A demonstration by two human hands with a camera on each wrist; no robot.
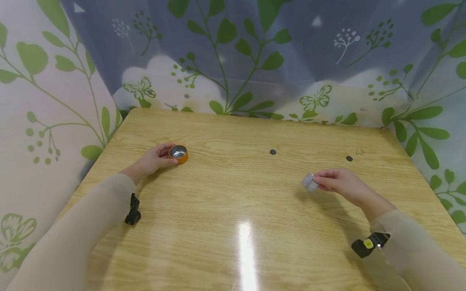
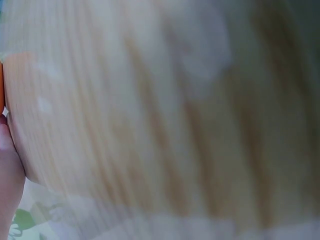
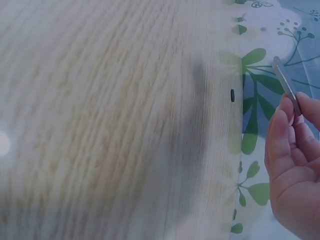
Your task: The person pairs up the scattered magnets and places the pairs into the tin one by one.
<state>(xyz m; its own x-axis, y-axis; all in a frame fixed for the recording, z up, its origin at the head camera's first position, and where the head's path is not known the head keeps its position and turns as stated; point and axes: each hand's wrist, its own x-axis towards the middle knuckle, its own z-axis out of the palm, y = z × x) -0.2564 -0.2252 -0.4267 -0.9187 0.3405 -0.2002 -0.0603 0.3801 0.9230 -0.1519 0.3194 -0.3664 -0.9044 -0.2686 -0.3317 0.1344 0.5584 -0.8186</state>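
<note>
At the left of the table, my left hand (image 1: 153,161) grips a small round orange cup (image 1: 183,160) by its side, thumb and fingers around the wall. The cup stands upright, and its shiny metal inside faces up. Only a sliver of the orange cup (image 2: 1,90) shows at the edge of the left wrist view. My right hand (image 1: 342,184) pinches a small flat grey piece (image 1: 308,182) above the table at the right. Seen edge-on in the right wrist view, this thin grey piece (image 3: 286,85) sits between thumb and fingertips; its exact kind is unclear.
Two small dark discs lie on the wooden table (image 1: 218,182): one dark disc (image 1: 273,152) right of the middle, another disc (image 1: 349,158) farther right. Leaf-patterned cloth (image 1: 236,76) borders the back and sides.
</note>
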